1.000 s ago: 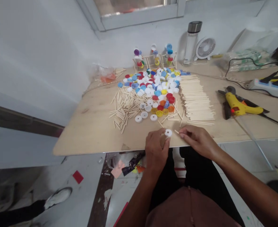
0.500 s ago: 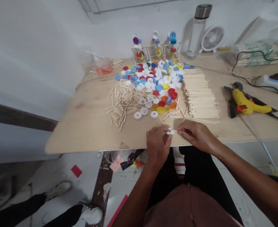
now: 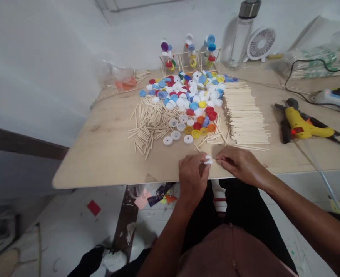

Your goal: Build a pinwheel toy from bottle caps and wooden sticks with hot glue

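At the table's front edge my left hand (image 3: 193, 173) grips a white bottle cap (image 3: 208, 160) between thumb and fingers. My right hand (image 3: 237, 161) pinches a thin wooden stick (image 3: 214, 159), whose left end meets the cap. Whether the stick's tip has gone into the cap is too small to tell. Just beyond my hands lie several white, yellow, red and orange caps (image 3: 196, 134). Short cut sticks (image 3: 155, 119) are heaped to the left of them. Long wooden sticks (image 3: 246, 115) lie in a thick stack past my right hand.
A yellow glue gun (image 3: 305, 129) lies at right, near a power strip (image 3: 331, 100). Behind the cap pile (image 3: 184, 92) stand stick frames (image 3: 190, 63) bearing caps. At the back are a glass bottle (image 3: 242, 38) and a white fan (image 3: 260, 44). Another person's shoe (image 3: 114, 261) shows below left.
My hands keep nearly the same hold on the cap and the stick. On the floor at left, the other person's legs and feet have moved to the right.
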Motion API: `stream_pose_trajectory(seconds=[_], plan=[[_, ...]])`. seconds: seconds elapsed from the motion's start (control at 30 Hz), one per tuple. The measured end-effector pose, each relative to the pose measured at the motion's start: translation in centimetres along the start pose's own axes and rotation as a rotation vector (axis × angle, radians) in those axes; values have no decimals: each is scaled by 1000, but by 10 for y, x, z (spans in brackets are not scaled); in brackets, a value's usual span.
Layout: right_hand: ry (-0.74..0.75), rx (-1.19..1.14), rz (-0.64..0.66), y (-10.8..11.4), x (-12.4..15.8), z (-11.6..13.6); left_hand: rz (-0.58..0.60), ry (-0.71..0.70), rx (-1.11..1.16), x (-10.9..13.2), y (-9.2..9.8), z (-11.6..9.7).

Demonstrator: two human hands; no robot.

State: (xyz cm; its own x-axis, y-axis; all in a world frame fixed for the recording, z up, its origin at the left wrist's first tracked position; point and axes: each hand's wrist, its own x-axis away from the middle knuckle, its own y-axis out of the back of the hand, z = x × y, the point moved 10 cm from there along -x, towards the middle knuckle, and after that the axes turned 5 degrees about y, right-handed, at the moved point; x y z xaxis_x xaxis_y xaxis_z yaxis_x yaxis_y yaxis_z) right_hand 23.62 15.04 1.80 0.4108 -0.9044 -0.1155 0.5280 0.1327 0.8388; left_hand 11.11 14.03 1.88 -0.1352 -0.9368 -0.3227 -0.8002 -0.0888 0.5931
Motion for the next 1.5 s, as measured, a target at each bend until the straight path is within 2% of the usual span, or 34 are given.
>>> stream_pose_trajectory(seconds=[1.5], plan=[[-30,32,33,-2,-2,-4,12,-23,-10,2,-1,0]])
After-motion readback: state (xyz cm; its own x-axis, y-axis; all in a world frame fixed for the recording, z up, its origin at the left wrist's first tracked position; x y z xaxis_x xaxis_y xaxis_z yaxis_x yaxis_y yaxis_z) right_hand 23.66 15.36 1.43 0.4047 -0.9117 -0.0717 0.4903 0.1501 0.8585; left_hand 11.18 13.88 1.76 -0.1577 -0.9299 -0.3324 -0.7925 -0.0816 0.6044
